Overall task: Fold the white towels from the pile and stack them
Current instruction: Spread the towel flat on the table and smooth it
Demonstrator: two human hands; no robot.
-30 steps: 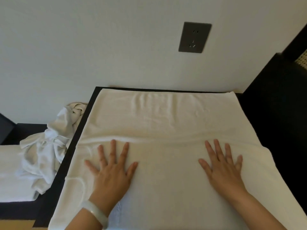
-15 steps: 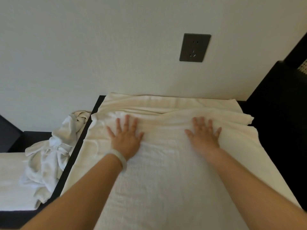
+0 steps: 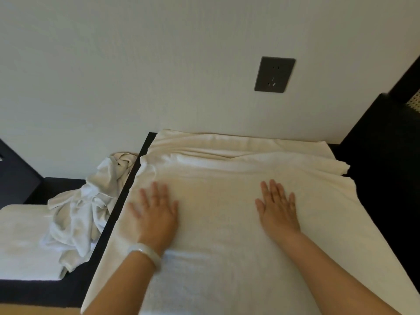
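Beyond your spread fingers (image 3: pixel 273 189), toward the wall socket (image 3: pixel 274 74), the towel (image 3: pixel 216 235) has its rumpled fold running crosswise, equally near your flat left hand (image 3: pixel 156 214) and right hand (image 3: pixel 278 212).

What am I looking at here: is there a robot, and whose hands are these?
No robot: a person wears one camera on the head, looking down at their own hands. The left hand, with a pale bracelet, and the right hand lie flat, fingers straight, pressing a large white towel spread on a dark table. Its far part is rumpled. Nothing is gripped. Left of the table sits a crumpled pile of white towels, overlapping a flat white cloth.
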